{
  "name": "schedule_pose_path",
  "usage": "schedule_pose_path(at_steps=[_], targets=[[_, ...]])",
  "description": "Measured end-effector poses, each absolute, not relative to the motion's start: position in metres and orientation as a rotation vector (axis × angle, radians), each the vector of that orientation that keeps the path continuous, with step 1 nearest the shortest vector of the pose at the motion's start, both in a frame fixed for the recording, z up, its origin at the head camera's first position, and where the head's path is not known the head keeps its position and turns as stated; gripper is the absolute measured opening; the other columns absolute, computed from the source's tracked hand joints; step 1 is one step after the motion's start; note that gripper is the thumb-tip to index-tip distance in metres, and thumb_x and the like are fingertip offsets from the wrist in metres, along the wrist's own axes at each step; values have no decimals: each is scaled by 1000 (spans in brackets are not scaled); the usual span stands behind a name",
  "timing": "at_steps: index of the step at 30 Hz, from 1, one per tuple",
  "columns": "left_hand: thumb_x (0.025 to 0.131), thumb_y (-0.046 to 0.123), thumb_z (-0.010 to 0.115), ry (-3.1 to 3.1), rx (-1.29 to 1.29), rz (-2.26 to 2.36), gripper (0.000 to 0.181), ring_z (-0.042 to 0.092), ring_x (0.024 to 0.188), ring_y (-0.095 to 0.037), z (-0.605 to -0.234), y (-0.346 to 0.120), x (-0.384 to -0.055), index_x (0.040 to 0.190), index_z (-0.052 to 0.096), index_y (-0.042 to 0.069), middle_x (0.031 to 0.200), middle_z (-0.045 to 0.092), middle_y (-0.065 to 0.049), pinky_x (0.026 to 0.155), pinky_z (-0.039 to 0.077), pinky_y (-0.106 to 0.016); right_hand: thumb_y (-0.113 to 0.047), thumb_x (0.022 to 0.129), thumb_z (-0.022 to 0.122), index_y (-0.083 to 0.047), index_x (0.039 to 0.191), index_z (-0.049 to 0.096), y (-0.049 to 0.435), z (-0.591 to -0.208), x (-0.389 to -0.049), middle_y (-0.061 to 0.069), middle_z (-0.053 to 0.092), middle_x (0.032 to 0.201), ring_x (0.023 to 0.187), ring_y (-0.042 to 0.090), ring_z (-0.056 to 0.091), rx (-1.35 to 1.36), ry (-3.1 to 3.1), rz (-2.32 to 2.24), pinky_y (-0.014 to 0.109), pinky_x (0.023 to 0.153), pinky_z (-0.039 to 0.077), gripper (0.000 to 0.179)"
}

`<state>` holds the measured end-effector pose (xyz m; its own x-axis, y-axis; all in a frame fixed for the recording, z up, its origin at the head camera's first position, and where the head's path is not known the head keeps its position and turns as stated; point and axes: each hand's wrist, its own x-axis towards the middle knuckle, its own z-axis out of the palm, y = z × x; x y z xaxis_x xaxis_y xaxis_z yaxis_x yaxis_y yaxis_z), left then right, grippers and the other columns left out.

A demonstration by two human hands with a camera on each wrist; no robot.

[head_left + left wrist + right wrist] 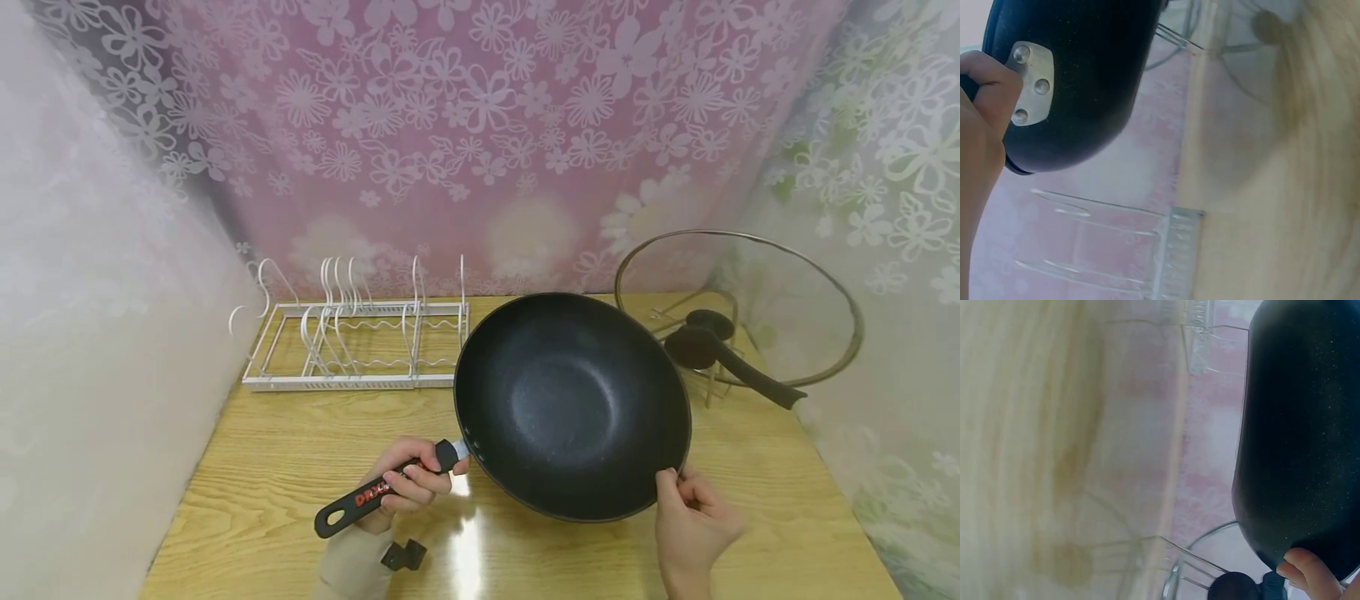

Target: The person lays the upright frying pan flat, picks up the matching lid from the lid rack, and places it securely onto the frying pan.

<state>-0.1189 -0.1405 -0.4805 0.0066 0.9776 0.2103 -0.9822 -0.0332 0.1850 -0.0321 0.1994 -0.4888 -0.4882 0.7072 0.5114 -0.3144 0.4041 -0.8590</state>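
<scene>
A black wok (562, 408) is held up over the wooden table, its inside facing the head camera. My left hand (416, 487) grips its black handle (352, 507), fingers wrapped round near the metal joint. On the opposite side my right hand (693, 521) pinches the rim between thumb and fingers. In the left wrist view a riveted metal bracket (1034, 84) joins the handle to the wok's outer wall. The right wrist view shows fingertips (1310, 569) against the wok's dark underside (1304, 437).
A white wire rack (330, 383) with upright loops stands at the back left of the table (285, 450). At the back right, a glass lid (795, 292) with a dark knob leans in a wire stand (712, 387). Floral curtains hang behind and beside the table.
</scene>
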Motion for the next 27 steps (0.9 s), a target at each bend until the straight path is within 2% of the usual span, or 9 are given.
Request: schedule_pose_path(at_steps=[4, 9, 12, 13, 14, 17, 19, 23, 27], targets=[[93, 8, 37, -17, 311, 1589, 27, 32, 40, 2, -492, -142, -120, 121, 34, 7, 64, 26, 6, 33, 34, -14, 25, 72, 56, -5, 38, 31, 198, -497, -33, 2, 30, 40, 43, 0, 27, -376, -1700, 1261, 11, 68, 50, 52], [93, 9, 38, -14, 309, 1587, 27, 31, 40, 2, -505, -143, -122, 120, 34, 8, 65, 25, 7, 34, 35, -13, 21, 75, 59, -1, 44, 36, 201, -508, -33, 0, 37, 42, 49, -4, 50, -429, -1745, 1312, 12, 65, 51, 45], [93, 9, 37, 3, 307, 1590, 27, 31, 41, 2, -511, -143, -123, 120, 34, 8, 65, 25, 7, 34, 35, -13, 20, 76, 60, 10, 61, 48, 202, -512, -31, -4, 54, 49, 54, -3, 60, -509, -1729, 1406, 11, 55, 50, 22], [93, 9, 37, 14, 307, 1594, 27, 31, 41, 2, -513, -143, -124, 120, 34, 8, 65, 25, 7, 34, 35, -13, 20, 76, 60, 13, 71, 54, 202, -513, -31, -5, 62, 56, 57, -2, 64, -542, -1710, 1452, 11, 54, 50, 11], [93, 9, 36, 25, 307, 1597, 28, 31, 41, 2, -514, -143, -124, 120, 34, 7, 65, 25, 7, 34, 35, -13, 20, 76, 60, 14, 83, 59, 201, -514, -30, -5, 68, 63, 58, -1, 66, -574, -1694, 1502, 11, 52, 50, 9], [92, 9, 35, 53, 305, 1613, 28, 31, 40, 3, -520, -143, -123, 121, 35, 7, 65, 25, 7, 34, 35, -13, 19, 77, 60, 8, 119, 64, 201, -515, -29, 7, 74, 85, 70, 9, 72, -651, -1622, 1669, 16, 59, 54, 44], [92, 9, 35, 66, 307, 1625, 29, 30, 40, 4, -523, -143, -123, 121, 35, 7, 65, 25, 8, 34, 36, -13, 17, 78, 60, 5, 131, 59, 202, -517, -29, 13, 71, 94, 77, 12, 72, -676, -1608, 1731, 19, 65, 55, 54], [91, 9, 33, 74, 288, 1637, 30, 30, 39, 4, -528, -143, -123, 121, 34, 7, 64, 25, 9, 34, 37, -12, 16, 80, 61, 9, 130, 58, 202, -522, -29, 18, 68, 98, 82, 12, 72, -694, -1613, 1768, 20, 69, 54, 51], [89, 8, 28, 93, 264, 1641, 32, 31, 40, 5, -532, -144, -124, 121, 31, 6, 63, 26, 9, 34, 37, -12, 17, 79, 61, 10, 126, 61, 202, -526, -28, 14, 70, 96, 81, 11, 72, -704, -1608, 1774, 20, 70, 54, 48]])
